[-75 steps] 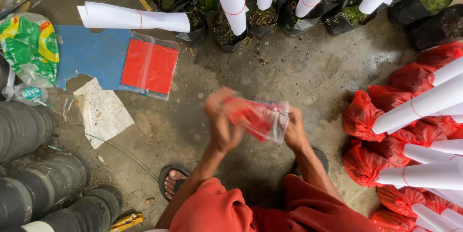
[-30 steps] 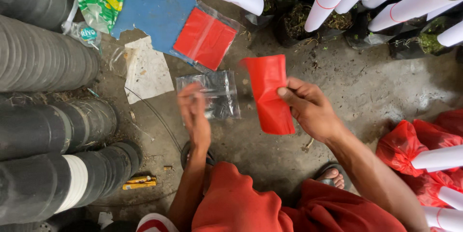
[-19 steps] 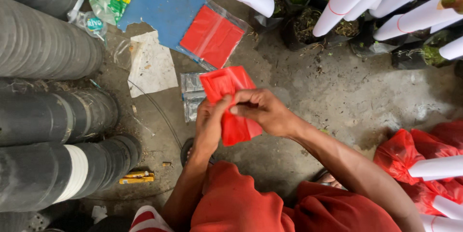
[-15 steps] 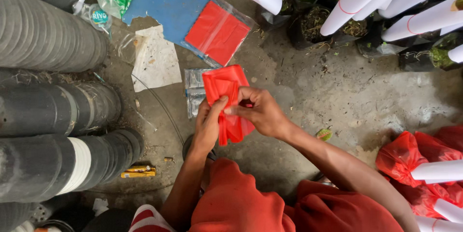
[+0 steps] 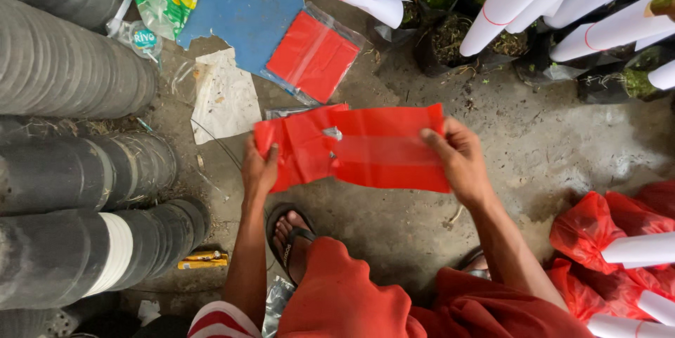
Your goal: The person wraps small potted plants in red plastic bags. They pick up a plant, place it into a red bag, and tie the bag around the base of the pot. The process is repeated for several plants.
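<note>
Soft, even daylight, no glare.
Shadows on the floor [image 5: 562, 141] are weak and lie close under things. The red bag [image 5: 365, 145] looks slightly blurred, and the black pots [image 5: 63, 169] curve near the left edge.

Thin red plastic bag [image 5: 365, 148], glossy and slightly translucent, with soft creases and pale sheen bands across its film. Flat pack of red bags [image 5: 313, 55] sealed in clear, shiny plastic wrap. Blue sheet [image 5: 239, 18], matt, with torn edges. Scrap of paper [image 5: 223, 95], off-white, matt and soiled. Stacked black pots [image 5: 70, 169], dull ribbed plastic, dusty. Floor [image 5: 562, 141], rough bare concrete, stained and gritty. White paper sleeves [image 5: 520, 1], smooth and matt, bound by thin red bands. Filled red bags [image 5: 598, 225], wrinkled glossy film. Shorts [image 5: 351, 303], matt orange-red cloth.
</note>
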